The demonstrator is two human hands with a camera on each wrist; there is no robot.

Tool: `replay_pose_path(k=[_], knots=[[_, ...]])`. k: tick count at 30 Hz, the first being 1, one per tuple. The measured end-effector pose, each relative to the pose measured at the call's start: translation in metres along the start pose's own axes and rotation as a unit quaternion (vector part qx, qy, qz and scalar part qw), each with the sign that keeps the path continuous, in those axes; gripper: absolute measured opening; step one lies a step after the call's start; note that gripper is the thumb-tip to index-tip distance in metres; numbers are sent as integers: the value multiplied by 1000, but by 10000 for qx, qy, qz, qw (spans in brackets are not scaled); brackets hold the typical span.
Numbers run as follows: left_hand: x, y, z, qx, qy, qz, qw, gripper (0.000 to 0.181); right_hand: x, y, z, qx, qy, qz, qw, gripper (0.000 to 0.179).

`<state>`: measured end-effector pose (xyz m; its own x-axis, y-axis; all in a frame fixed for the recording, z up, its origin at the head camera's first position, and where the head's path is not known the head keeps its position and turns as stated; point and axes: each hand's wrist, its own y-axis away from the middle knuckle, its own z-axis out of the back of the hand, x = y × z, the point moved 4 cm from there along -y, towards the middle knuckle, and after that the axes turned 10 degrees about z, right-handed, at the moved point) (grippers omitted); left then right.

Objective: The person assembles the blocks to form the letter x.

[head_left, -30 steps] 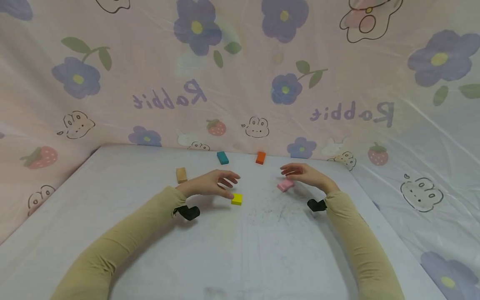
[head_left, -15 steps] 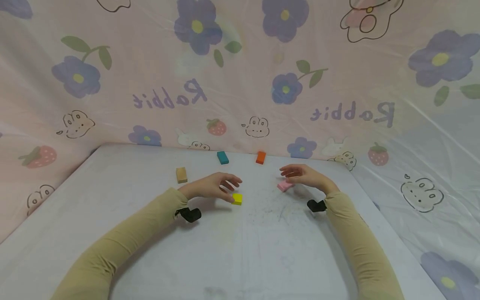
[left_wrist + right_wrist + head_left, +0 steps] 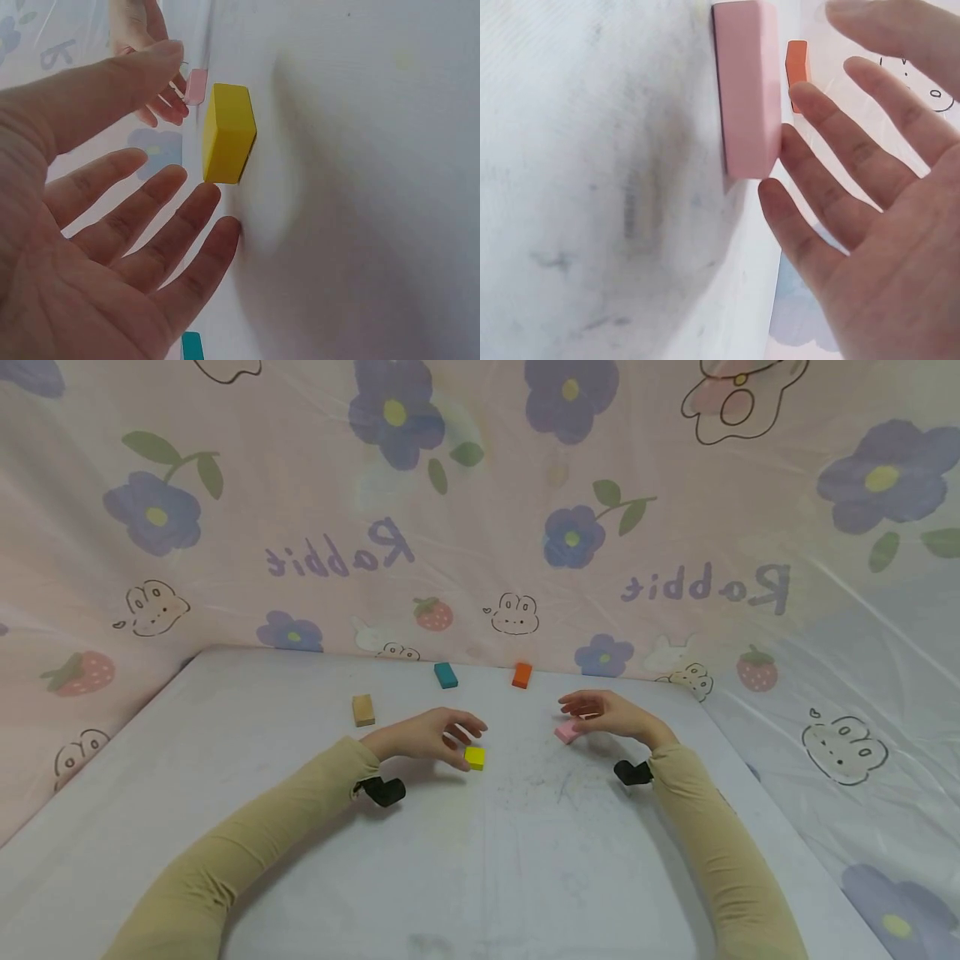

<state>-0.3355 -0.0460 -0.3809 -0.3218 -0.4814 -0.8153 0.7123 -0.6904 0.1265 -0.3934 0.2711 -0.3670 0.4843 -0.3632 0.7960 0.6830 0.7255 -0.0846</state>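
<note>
A yellow block [image 3: 475,758] lies on the white table in front of my left hand [image 3: 426,735]. In the left wrist view the fingers are spread and the thumb stands apart, with the yellow block [image 3: 229,135] just beyond the fingertips and not gripped. On the right, a pink block [image 3: 567,731] lies under the thumb side of my right hand [image 3: 611,713]. The right wrist view has the pink block [image 3: 747,90] close to the relaxed fingertips, with nothing held; whether a fingertip touches it I cannot tell.
Toward the back edge lie a teal block [image 3: 446,676] and an orange block [image 3: 522,675]. A wooden block [image 3: 363,710] sits behind the left wrist. A printed fabric sheet [image 3: 480,527] hangs behind the table [image 3: 480,860]. Black camera mounts [image 3: 384,791] jut below both wrists.
My left hand has shifted slightly right and nearer to me, by the yellow block. My right hand has sunk very slightly beside the pink block. The blocks appear to stay put.
</note>
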Motion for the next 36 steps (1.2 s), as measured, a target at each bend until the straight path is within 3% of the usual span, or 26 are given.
replay_pose_path(k=[20, 36], knots=[[4, -8, -7, -129, -398, 220, 9989, 64, -2, -1, -7, 309, 375, 132, 9987, 57], [4, -12, -7, -210, -552, 426, 9973, 58, 3, -4, -9, 442, 744, 218, 9960, 48]])
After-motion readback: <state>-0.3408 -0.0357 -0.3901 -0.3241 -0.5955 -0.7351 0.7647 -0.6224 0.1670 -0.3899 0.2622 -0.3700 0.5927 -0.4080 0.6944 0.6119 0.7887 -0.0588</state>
